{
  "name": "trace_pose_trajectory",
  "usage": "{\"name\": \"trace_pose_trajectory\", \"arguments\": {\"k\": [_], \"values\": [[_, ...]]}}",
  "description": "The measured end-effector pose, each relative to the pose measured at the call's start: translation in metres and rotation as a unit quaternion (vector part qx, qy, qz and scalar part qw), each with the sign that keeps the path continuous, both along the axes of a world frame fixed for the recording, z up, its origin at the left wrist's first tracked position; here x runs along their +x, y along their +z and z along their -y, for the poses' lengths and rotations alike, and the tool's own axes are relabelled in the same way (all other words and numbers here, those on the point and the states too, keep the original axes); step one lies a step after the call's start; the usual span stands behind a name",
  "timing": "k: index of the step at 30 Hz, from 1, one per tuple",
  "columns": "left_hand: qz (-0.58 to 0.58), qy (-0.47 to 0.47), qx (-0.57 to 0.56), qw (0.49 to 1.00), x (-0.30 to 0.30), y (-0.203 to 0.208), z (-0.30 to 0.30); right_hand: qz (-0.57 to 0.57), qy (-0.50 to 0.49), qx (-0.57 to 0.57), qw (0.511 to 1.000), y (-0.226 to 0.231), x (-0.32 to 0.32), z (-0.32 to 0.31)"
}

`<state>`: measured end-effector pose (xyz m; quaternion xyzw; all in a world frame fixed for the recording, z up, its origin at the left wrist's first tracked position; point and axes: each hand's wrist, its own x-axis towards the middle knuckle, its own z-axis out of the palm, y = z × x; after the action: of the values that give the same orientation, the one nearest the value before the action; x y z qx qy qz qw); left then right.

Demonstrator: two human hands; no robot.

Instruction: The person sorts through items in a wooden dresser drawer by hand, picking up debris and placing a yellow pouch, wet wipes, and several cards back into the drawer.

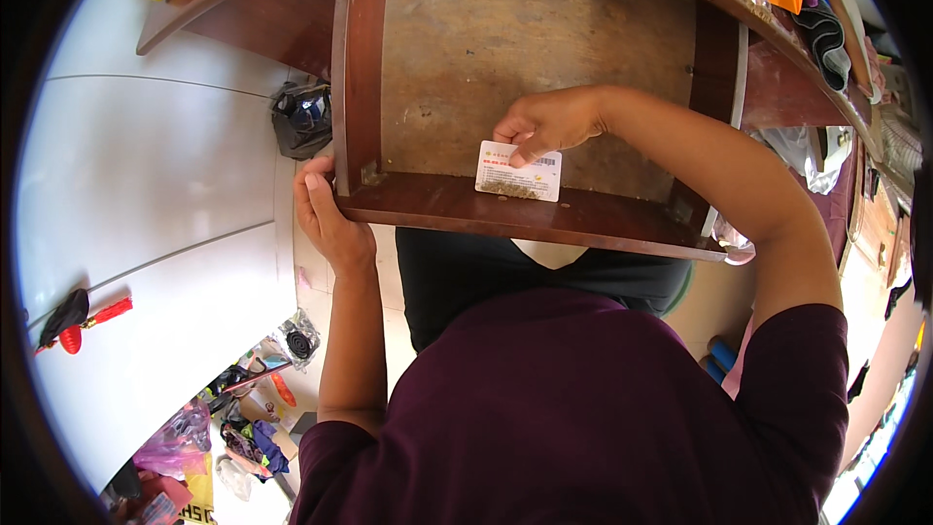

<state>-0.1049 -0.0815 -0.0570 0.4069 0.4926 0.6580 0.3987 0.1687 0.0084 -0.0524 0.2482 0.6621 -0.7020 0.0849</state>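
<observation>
A wooden drawer (544,34) is pulled out in front of me, with a worn brown bottom and dark reddish sides. My right hand (549,126) reaches into it and pinches a white plastic card (520,175) between thumb and fingers. Brownish crumbs of debris (512,190) lie along the card's lower edge, close to the drawer's front wall. At the drawer's near left corner, my left hand (332,219) grips the outside of the drawer, its fingers curled up against the side.
A black plastic bag (303,119) sits left of the drawer beside white cabinet doors (146,156). Cluttered items crowd the desk edge (768,15) at upper right. Bags and clothes (258,442) are heaped at lower left. Blue rolls (719,357) lie on the floor at right.
</observation>
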Motion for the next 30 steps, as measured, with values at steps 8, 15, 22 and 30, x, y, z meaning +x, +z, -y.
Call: {"name": "trace_pose_trajectory", "arguments": {"k": [8, 15, 22, 30], "values": [[-0.425, 0.029, 0.108, 0.898, 0.008, 0.047, 0.003, -0.009, -0.061, -0.024, 0.998, 0.035, 0.006, 0.004], [0.240, -0.231, -0.158, 0.930, 0.101, 0.075, -0.008, -0.059, -0.196, -0.057, 0.977, 0.062, 0.032, 0.019], [0.402, -0.239, -0.227, 0.854, 0.195, 0.083, -0.012, -0.105, -0.406, -0.044, 0.907, 0.077, 0.083, 0.054], [0.357, -0.322, -0.253, 0.839, 0.312, 0.107, 0.003, -0.109, -0.605, 0.042, 0.788, 0.090, 0.178, 0.122]]}}
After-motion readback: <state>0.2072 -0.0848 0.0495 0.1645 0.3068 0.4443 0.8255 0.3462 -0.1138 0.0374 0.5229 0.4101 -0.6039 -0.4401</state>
